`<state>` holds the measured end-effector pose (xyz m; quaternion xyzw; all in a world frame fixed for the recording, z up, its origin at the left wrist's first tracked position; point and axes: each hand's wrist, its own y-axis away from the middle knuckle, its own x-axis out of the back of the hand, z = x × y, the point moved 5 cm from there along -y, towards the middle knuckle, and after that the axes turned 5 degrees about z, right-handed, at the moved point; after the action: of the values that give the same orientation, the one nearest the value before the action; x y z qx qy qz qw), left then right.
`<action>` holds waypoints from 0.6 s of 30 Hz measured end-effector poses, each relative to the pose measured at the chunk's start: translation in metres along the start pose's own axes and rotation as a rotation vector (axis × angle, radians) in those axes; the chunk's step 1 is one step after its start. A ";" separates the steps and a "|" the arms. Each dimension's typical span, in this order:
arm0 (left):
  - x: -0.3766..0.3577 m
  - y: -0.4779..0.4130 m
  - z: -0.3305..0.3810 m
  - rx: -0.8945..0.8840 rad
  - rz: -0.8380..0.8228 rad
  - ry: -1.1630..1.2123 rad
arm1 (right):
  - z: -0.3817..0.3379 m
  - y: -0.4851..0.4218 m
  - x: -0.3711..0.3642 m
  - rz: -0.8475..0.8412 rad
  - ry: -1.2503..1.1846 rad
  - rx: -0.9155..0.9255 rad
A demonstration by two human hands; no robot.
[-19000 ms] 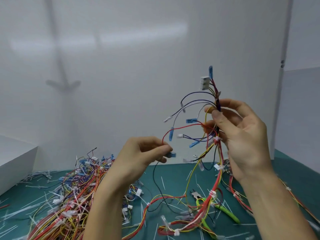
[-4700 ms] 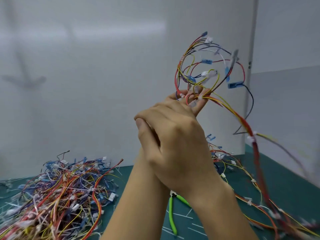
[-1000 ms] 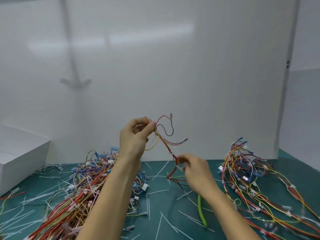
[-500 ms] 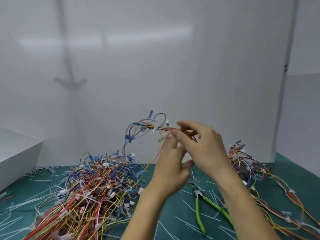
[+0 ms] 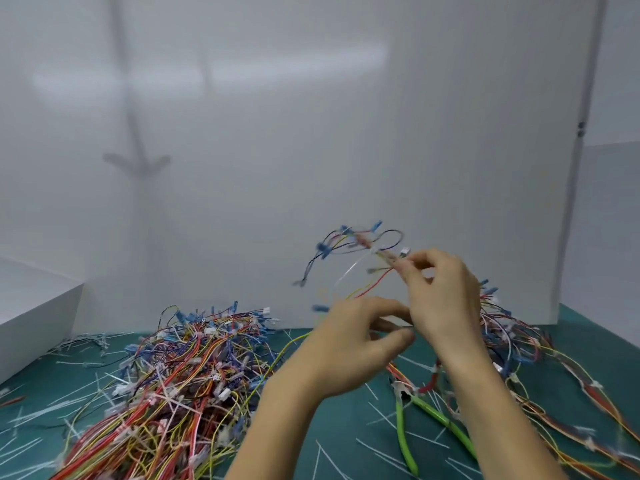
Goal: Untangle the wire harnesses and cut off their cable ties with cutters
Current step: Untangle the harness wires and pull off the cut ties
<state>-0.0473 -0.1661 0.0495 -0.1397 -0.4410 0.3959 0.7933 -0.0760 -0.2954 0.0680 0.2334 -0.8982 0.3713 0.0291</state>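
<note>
My right hand (image 5: 441,292) pinches a wire harness (image 5: 353,245) near its white connector and holds it up in front of the white wall; its blue-tipped branches fan out to the left, blurred. My left hand (image 5: 360,348) sits just below, fingers curled, pinching the harness's lower yellow and red strands. The green-handled cutters (image 5: 403,427) lie on the green mat under my right forearm, untouched. A big tangled pile of harnesses (image 5: 173,386) covers the mat at the left.
A second heap of harnesses (image 5: 512,344) lies at the right behind my right wrist, with long strands trailing to the lower right. Cut white cable ties (image 5: 38,410) litter the mat. A white box (image 5: 31,313) stands at the far left.
The harness has swung right and up with my right hand. My left hand has dropped lower and moved left, away from the right hand's fingertips. The view has shifted slightly.
</note>
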 end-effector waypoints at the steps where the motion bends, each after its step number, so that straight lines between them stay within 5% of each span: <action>1: 0.008 0.000 0.003 0.026 0.052 0.040 | 0.003 -0.003 0.006 0.065 -0.021 -0.004; 6: 0.051 0.000 0.005 0.034 0.363 -0.141 | 0.021 -0.012 0.024 0.205 -0.265 -0.131; 11: 0.041 -0.005 -0.013 0.217 0.271 -0.235 | 0.018 -0.012 0.019 0.189 -0.578 -0.227; 18: 0.028 -0.014 -0.003 0.199 0.273 0.024 | -0.004 -0.004 0.005 0.024 -0.895 -0.272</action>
<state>-0.0300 -0.1536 0.0724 -0.1237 -0.3669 0.5400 0.7473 -0.0790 -0.2968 0.0745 0.3544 -0.8656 0.1131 -0.3351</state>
